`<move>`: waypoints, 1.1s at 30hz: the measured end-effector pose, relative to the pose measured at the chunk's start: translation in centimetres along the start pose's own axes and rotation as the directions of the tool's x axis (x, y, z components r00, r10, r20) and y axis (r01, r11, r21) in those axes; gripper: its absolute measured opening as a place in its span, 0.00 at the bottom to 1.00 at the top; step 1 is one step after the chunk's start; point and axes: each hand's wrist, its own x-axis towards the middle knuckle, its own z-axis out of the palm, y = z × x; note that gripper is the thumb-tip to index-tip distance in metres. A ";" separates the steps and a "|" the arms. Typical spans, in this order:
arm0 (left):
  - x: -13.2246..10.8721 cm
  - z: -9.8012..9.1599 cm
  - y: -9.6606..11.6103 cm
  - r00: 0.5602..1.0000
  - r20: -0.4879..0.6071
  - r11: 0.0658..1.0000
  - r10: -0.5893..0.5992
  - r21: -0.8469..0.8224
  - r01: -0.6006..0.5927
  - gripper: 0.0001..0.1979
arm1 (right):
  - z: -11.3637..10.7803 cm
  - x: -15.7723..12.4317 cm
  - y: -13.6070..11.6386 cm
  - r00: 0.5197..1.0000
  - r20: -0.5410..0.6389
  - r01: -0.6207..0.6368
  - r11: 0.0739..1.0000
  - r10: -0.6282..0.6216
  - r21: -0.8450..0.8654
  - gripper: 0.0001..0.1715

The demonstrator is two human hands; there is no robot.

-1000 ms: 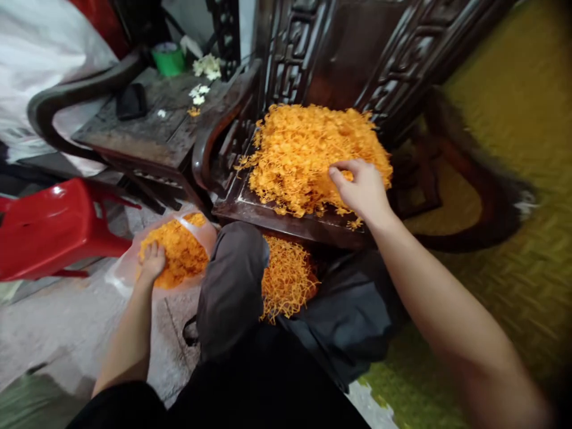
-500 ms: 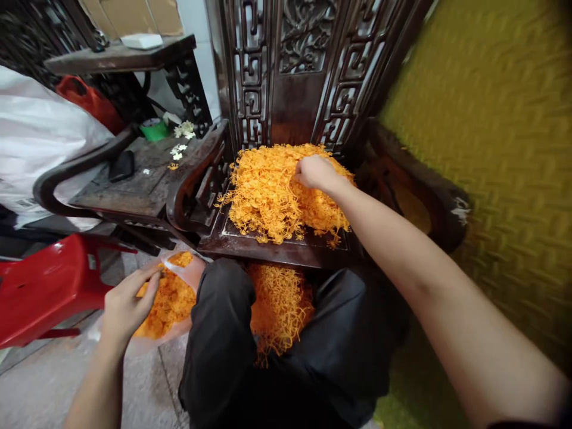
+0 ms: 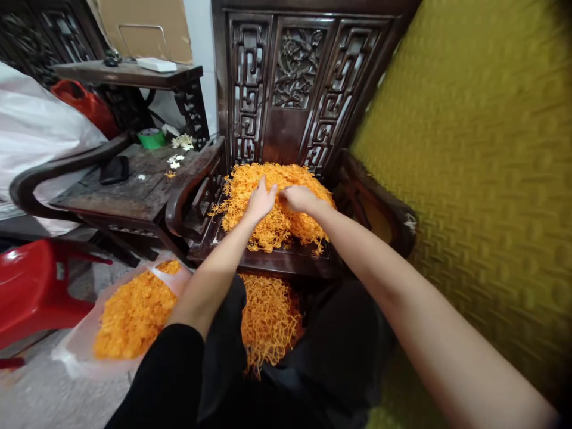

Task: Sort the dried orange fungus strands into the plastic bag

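Observation:
A heap of thin orange strands lies on the seat of a dark carved wooden chair. My left hand rests flat on the heap with fingers spread. My right hand sits beside it, fingers curled down into the strands. More orange strands lie on my lap between my dark trouser legs. A clear plastic bag with orange strands in it sits on the floor at lower left.
A second dark wooden chair stands to the left, with a black object, a green tape roll and white flowers on it. A red plastic stool is at far left. A yellow woven surface fills the right.
My left hand left the bag on the floor and came up onto the heap on the chair seat. My right hand stayed on the heap. The view tilted upward.

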 end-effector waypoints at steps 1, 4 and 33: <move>0.1 0.5 -1.2 0.999 0.027 0.996 0.020 0.086 -0.022 0.33 | -0.4 -0.5 0.1 0.999 -0.033 -0.006 1.000 0.005 -0.003 0.12; -0.3 0.9 -4.4 0.991 0.114 0.981 0.076 0.167 -0.095 0.32 | -3.5 -2.1 1.6 0.966 -0.253 -0.048 0.999 0.049 0.009 0.18; -6.9 -6.1 -0.7 0.803 -0.277 0.838 0.527 0.013 -0.545 0.05 | 0.5 -12.4 -6.5 0.772 -0.634 0.389 0.765 0.033 0.513 0.04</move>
